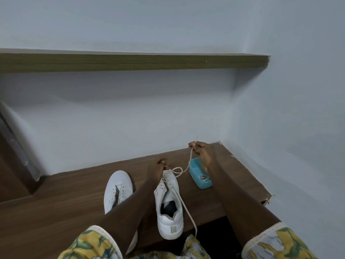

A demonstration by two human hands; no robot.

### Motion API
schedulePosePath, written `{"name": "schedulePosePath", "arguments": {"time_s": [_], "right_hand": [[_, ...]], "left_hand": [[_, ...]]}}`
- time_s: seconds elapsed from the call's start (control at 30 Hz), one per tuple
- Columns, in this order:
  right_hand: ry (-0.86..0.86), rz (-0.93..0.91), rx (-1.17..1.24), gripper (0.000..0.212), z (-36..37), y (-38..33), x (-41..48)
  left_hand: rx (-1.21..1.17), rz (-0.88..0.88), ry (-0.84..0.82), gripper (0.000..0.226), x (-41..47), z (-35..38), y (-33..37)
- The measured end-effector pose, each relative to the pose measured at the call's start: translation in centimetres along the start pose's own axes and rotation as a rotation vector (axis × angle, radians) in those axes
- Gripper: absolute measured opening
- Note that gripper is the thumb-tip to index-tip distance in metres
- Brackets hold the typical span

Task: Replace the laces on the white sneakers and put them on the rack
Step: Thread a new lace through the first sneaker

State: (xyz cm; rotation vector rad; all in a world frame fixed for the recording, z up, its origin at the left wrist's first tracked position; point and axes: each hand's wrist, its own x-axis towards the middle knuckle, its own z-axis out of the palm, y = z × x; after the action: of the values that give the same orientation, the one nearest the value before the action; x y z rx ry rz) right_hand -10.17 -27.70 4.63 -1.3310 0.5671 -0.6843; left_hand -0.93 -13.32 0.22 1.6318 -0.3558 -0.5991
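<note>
With left hand (160, 166) and right hand (198, 148) both stretched out over brown wooden ledge (56, 206), busy on one shoe. Far left: unlaced white sneaker (118, 189), flat on ledge, toe pointing away, partly hidden by left forearm, touched by neither hand. Next: left hand clamped on toe end of partly laced white sneaker (169, 208), fingers curled over it; heel toward body, at ledge edge. Off the front eyelets: cream lace (190, 159), looped once, then rising taut to right hand, pinched between fingertips with short tip poking above. Other end trailing down past heel. Under right wrist: blue plastic box (197, 181), just beside laced sneaker, not touching; another coiled lace (204, 178) inside. Above, along pale wall: wooden shelf (130, 62).
</note>
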Motion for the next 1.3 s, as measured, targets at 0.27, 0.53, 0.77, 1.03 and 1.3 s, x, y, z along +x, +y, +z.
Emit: {"name": "schedulePosePath", "arguments": {"time_s": [0.27, 0.53, 0.77, 1.03, 1.3], "right_hand": [[-0.171, 0.115, -0.49, 0.019, 2.8, 3.6, -0.8], [-0.186, 0.132, -0.592, 0.011, 4.2, 7.3, -3.4], [-0.266, -0.028, -0.9, 0.016, 3.9, 9.6, -3.8], [-0.384, -0.094, -1.106, 0.024, 5.5, 9.8, -3.9], [-0.338, -0.129, -1.174, 0.019, 6.5, 9.5, -4.6]], "left_hand": [[0.744, -0.087, 0.066, 0.031, -0.6, -3.0, -5.1], [0.922, -0.038, 0.059, 0.023, -1.6, -1.1, -4.1], [0.561, -0.016, 0.117, 0.045, -1.7, -2.4, -4.7], [0.264, -0.124, 0.109, 0.038, -2.3, -4.0, -5.3], [0.23, -0.131, 0.076, 0.035, -2.1, -4.0, -5.3]]}}
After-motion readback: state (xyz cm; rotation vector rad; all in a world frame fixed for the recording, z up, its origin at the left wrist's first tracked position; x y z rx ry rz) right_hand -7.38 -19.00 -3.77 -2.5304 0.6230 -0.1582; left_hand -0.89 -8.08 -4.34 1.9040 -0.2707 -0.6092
